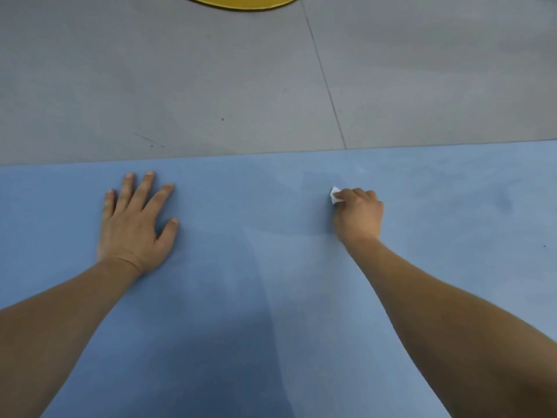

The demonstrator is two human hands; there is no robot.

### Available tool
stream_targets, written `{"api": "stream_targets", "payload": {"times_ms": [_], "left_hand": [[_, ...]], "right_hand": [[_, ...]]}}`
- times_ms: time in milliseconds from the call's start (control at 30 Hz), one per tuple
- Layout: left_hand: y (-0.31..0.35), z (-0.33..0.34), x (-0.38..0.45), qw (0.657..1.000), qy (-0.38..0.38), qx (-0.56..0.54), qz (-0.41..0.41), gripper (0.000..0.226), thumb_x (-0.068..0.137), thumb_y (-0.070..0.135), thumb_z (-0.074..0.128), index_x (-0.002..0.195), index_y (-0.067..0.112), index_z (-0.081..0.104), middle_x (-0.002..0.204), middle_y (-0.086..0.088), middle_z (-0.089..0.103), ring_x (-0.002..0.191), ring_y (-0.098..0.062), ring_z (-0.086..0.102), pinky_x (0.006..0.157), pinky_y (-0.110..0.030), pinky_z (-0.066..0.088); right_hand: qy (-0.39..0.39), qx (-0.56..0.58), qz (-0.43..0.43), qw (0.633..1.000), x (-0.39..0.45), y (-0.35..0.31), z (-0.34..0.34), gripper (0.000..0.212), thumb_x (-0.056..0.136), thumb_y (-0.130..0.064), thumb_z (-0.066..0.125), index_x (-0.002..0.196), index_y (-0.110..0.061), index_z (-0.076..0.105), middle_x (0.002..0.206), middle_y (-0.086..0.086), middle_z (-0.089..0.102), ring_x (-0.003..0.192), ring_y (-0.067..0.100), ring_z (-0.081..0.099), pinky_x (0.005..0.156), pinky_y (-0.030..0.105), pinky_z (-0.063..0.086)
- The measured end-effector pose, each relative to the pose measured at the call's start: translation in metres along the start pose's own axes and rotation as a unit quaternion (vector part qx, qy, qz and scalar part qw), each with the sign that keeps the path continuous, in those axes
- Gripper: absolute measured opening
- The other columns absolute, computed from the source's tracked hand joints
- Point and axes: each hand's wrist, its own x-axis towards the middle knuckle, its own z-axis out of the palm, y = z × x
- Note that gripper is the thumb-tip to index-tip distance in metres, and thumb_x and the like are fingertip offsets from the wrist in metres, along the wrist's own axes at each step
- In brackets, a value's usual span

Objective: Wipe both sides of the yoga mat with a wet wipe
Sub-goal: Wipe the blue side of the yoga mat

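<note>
Mostly hidden, wet wipe (334, 196) inside right hand (358, 215)

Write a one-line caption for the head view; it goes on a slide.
Left hand flat on the blue foam yoga mat, right hand gripping a white wet wipe.

There is one blue yoga mat (241, 297). It lies flat on the floor (180, 70), and there is one gray floor. One thin line (327, 86) runs across that floor.

There are two hands. One left hand (135, 224) lies flat on the mat with five fingers spread out. One right hand (358, 215) is curled around one small white wet wipe (334, 196).

There is one yellow thing (241, 1) at the top edge. Only a part of it shows.
</note>
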Motion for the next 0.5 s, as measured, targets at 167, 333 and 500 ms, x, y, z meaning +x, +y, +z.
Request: {"api": "stream_targets", "payload": {"times_ms": [167, 333, 500], "left_hand": [[-0.002, 0.001, -0.001, 1.000, -0.003, -0.009, 0.006, 0.068, 0.088, 0.054, 0.032, 0.151, 0.029, 0.044, 0.166, -0.004, 0.024, 0.154, -0.035, 0.010, 0.121, -0.058, 0.003], [-0.009, 0.002, 0.002, 0.999, -0.007, -0.031, 0.010, 0.067, 0.090, 0.058, 0.032, 0.151, 0.034, 0.045, 0.165, -0.004, 0.027, 0.153, -0.035, 0.012, 0.120, -0.059, 0.004], [-0.013, -0.006, 0.007, 0.997, -0.075, -0.032, -0.002, 0.083, 0.078, 0.074, 0.027, 0.154, 0.042, 0.035, 0.169, 0.002, 0.014, 0.156, -0.029, 0.001, 0.121, -0.056, -0.001]], "right_hand": [[-0.039, 0.099, -0.031, 0.994, -0.047, -0.131, 0.029, 0.024, 0.076, -0.008, 0.055, 0.090, -0.015, 0.073, 0.087, 0.009, 0.071, 0.085, 0.033, 0.064, 0.072, 0.036, 0.047], [-0.123, 0.137, -0.246, 0.951, -0.112, -0.200, 0.028, 0.022, 0.076, -0.009, 0.061, 0.093, -0.018, 0.071, 0.084, 0.004, 0.066, 0.083, 0.029, 0.057, 0.070, 0.036, 0.042], [-0.004, 0.022, -0.167, 0.986, -0.043, -0.058, 0.007, 0.009, 0.060, -0.013, 0.059, 0.062, -0.013, 0.068, 0.058, 0.009, 0.061, 0.057, 0.032, 0.059, 0.053, 0.029, 0.042]]}}
